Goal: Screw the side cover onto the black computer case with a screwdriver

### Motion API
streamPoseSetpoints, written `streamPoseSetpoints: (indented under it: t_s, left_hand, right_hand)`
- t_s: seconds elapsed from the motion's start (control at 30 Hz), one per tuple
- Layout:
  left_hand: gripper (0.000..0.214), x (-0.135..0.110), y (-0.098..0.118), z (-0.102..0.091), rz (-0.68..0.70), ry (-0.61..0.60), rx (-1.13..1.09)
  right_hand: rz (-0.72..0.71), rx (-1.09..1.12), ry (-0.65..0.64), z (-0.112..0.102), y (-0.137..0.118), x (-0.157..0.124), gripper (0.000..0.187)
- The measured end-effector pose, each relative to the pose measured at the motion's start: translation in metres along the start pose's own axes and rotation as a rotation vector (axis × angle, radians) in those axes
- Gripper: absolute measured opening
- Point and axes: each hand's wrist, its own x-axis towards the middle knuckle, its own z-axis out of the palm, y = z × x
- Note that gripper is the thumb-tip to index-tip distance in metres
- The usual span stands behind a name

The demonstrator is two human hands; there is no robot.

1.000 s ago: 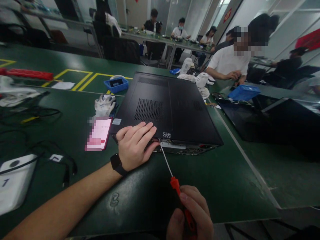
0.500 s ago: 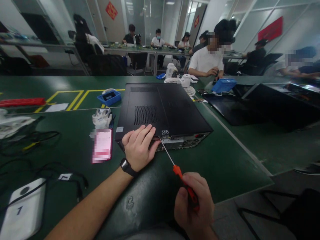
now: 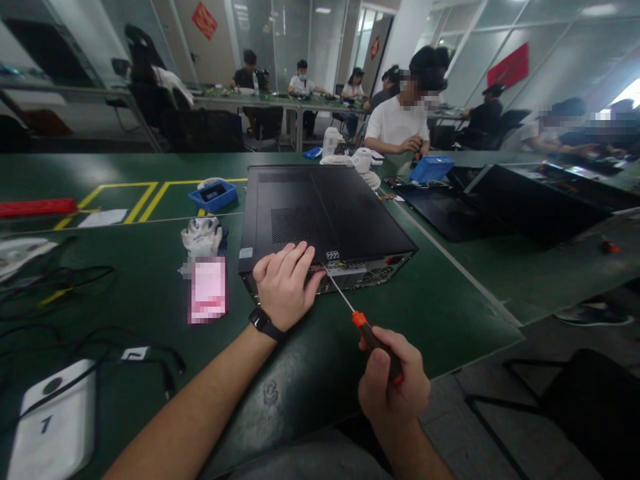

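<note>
Computer case [image 3: 350, 207], black: frame centre. Left hand [image 3: 286, 285] on its near edge, fingers slightly spread, thumb apart. Screwdriver [image 3: 359, 321]: right of centre, tip at the case; right hand [image 3: 395, 380] clamped round its handle. Blue tray [image 3: 229, 197], left of centre: dark object [image 3: 214, 193] inside. Blue box [image 3: 431, 170], upper right: contents unclear.

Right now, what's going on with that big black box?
A person is working on a boxy black computer case lying flat on a green table. The left hand rests its fingers on top by the near edge. The right hand grips a long, thin screwdriver with an orange-and-black handle, its metal shaft reaching that edge beside the left thumb. The very tip is too small to make out. White fabric gloves lie left of the case.
</note>
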Motion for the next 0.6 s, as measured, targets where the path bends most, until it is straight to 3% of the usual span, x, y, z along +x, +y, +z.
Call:
streamPoseSetpoints:
  t_s: [0.3,0.4,0.6]
  left_hand:
    - [0.045,0.0,0.0,0.001,-0.008,-0.004,-0.03]
    - [0.044,0.0,0.0,0.0,0.003,0.003,-0.025]
    - [0.044,0.0,-0.001,0.0,0.011,0.0,-0.026]
  right_hand:
    - [-0.114,0.012,0.053,0.006,-0.008,0.008,0.042]
    - [-0.131,-0.04,0.086,0.007,-0.005,0.004,0.036]
    - [-0.03,-0.013,0.118,0.009,0.002,0.001,0.024]
